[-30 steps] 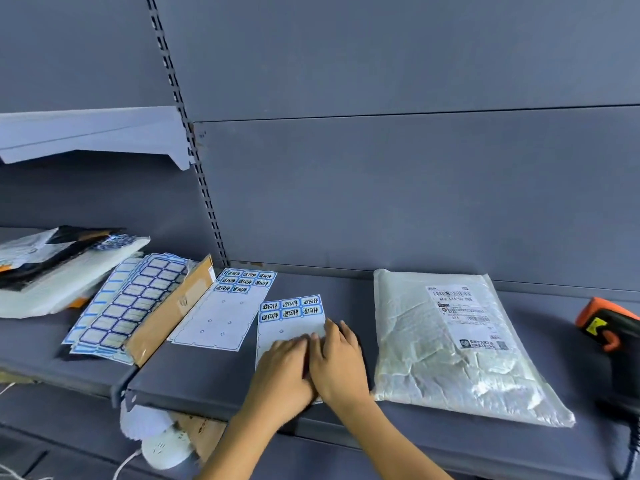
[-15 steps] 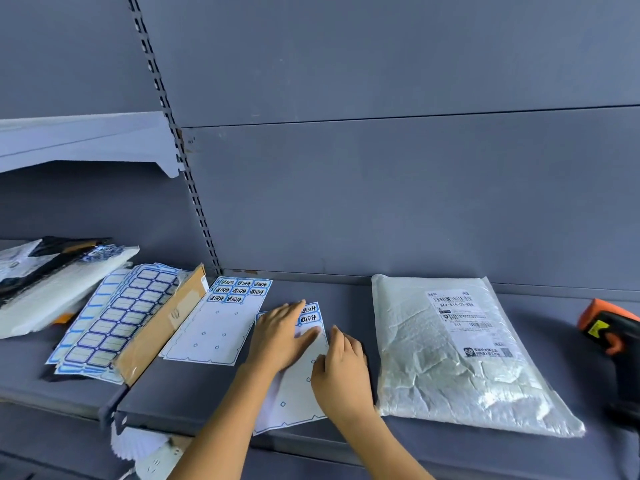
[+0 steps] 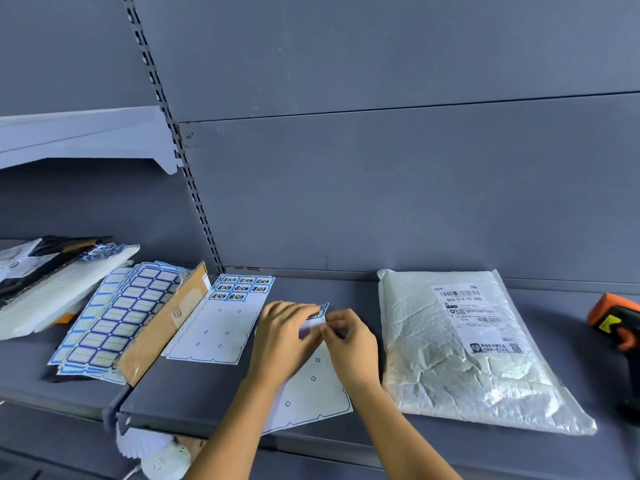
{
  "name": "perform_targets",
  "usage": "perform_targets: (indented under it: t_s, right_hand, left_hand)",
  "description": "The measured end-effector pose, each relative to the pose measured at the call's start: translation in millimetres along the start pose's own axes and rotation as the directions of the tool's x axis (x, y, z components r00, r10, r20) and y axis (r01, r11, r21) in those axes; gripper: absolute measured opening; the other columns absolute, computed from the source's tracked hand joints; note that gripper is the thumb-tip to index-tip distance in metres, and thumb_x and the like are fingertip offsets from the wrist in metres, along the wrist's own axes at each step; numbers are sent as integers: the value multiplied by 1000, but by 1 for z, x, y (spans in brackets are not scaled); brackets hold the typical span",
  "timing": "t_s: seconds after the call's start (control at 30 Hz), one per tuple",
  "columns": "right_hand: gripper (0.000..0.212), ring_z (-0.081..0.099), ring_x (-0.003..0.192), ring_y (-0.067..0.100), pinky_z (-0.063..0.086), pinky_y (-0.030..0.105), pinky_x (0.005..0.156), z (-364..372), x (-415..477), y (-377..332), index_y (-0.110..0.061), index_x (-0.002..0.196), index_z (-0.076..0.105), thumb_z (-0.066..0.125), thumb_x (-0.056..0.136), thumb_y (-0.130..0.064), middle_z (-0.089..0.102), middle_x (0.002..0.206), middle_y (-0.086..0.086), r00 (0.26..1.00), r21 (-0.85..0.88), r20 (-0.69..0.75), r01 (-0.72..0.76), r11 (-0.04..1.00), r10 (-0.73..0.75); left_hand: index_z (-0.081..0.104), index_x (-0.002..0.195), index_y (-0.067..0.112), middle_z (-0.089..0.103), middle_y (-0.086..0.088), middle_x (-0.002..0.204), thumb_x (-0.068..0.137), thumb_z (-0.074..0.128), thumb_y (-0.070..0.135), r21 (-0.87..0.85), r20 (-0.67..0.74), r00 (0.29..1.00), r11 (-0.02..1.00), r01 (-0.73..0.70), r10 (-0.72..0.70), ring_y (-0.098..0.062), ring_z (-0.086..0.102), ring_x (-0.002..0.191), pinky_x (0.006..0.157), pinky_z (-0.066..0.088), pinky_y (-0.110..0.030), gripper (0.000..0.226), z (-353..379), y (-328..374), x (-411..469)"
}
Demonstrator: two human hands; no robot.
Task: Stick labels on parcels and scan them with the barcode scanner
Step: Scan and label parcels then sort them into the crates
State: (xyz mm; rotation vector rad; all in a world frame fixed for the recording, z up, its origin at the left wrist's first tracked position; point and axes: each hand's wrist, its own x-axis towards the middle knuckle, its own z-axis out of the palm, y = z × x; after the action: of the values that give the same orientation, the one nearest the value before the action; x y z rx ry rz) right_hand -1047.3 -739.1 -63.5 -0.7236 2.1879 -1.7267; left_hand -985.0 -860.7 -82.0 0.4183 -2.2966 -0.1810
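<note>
A label sheet (image 3: 311, 393) lies on the grey shelf (image 3: 194, 389) under both hands. My left hand (image 3: 282, 334) lies over the sheet's top, fingers curled on it. My right hand (image 3: 349, 341) pinches a blue-edged label (image 3: 317, 315) at the sheet's upper right corner, its edge lifted off the backing. A white bubble-wrap parcel (image 3: 460, 358) with a printed shipping label (image 3: 462, 301) lies flat to the right of my hands. An orange and black barcode scanner (image 3: 614, 322) rests at the far right edge.
A second label sheet (image 3: 221, 320) with blue labels at its top lies left of my hands. Further left are a cardboard piece (image 3: 162, 323), blank blue-framed label sheets (image 3: 110, 317) and stacked mailers (image 3: 52, 275). A white shelf bracket (image 3: 86, 136) juts out upper left.
Both hands moved up from the sheet's lower part to its top. My right hand went from lying flat on the sheet to pinching a label at the corner.
</note>
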Motion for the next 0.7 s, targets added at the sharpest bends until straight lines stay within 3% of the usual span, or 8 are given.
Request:
perform_targets:
  t_s: [0.17,0.4,0.57,0.7]
  right_hand:
    - [11,57,65,-4,38,8,54,0,1,-1,-27,85,61,60,90,-17,64,73,-17,1000,-15,24,-14,1000,14]
    - [25,55,55,-3,39,14,52,-1,2,1,-34,72,57,59,89,-16,65,66,-14,1000,41,18,-5,999,4]
    - [28,60,65,0,44,19,59,-2,0,1,-38,70,57,61,89,-18,67,70,-14,999,12,19,46,999,-46]
    - [26,63,79,10,50,31,69,1,2,4,-40,69,55,62,88,-23,69,79,-9,997,-42,1,72,996,-72]
  left_hand:
    - [71,90,20,66,9,95,73,68,43,-52,-168,986,999,-15,6,-12,56,90,85,40,-28,28,-7,7,1]
    - [72,89,20,64,8,92,78,69,32,-20,-168,980,993,-114,109,-17,57,88,78,42,-33,16,-6,5,-2]
    - [73,82,22,65,9,87,86,61,32,-14,-184,975,991,-130,125,-16,54,87,77,40,-31,16,-9,4,-1]
    - [72,79,21,65,9,85,86,62,31,-13,-200,971,991,-135,130,-16,55,84,76,41,-31,16,-10,6,-1]
